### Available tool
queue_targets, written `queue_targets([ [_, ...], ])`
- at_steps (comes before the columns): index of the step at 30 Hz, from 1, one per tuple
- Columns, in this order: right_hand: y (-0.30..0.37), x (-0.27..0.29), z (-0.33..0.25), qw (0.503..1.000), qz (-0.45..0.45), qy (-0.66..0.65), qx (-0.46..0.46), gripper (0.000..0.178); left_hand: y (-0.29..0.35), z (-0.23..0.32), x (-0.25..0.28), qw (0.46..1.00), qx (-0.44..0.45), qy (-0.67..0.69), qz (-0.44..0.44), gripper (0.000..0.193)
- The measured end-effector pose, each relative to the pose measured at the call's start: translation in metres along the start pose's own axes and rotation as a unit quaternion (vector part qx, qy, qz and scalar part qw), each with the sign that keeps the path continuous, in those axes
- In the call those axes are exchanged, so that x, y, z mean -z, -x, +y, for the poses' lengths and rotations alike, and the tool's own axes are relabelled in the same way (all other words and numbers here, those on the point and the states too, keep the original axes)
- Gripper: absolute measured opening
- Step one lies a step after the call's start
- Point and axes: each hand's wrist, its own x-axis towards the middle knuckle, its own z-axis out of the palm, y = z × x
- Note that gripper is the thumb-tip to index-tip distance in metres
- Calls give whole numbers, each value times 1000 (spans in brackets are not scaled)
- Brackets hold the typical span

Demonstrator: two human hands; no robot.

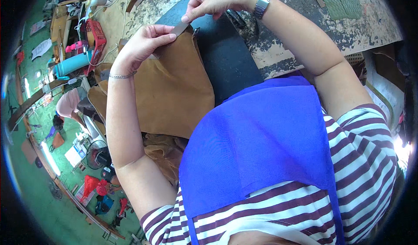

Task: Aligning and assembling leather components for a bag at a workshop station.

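Observation:
A small grey-brown strip (179,28), looking like leather, stretches between my two hands at the top corner of a large tan leather piece (176,86). Thumb and fingers of my left hand (146,45) pinch its lower left end. The other end sits at the closed fingertips of my right hand (213,2), which come down from above. The tan piece, which may be a bag panel, hangs over the table's edge toward me. A small metal fitting (196,31) shows beside its corner. Beneath lies a dark flat board (228,55).
The worn, paint-flecked table (278,49) holds a green textured leather scrap (339,1) at the far right. Dark-handled tools (237,18) lie by the board. On the left are a red plastic basket (96,42) and a turquoise roll (72,64). Another person (69,103) is beyond.

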Motion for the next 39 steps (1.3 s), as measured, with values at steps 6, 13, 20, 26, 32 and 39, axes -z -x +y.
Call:
queue_targets([
  [6, 1, -15, 0, 1000, 16, -10, 9, 36, 8, -1, 0, 999, -34, 18, -2, 23],
  [13, 11, -27, 0, 998, 33, -53, 27, 44, 15, -4, -1, 998, -54, 18, -5, 23],
  [20, 13, -33, -7, 992, 76, -40, 94, 43, 19, -9, -11, 994, -65, -44, 75, 30],
  [26, 26, -49, -36, 993, 77, -30, 88, 40, 27, -9, -26, 982, -141, 15, 123, 31],
  [32, 18, -65, -31, 989, 89, -80, 92, 35, 28, -21, -28, 973, -152, 25, 171, 34],
  [39, 22, -58, -22, 973, 174, 77, 130, 31, 37, -25, -31, 967, -150, 54, 199, 31],
])
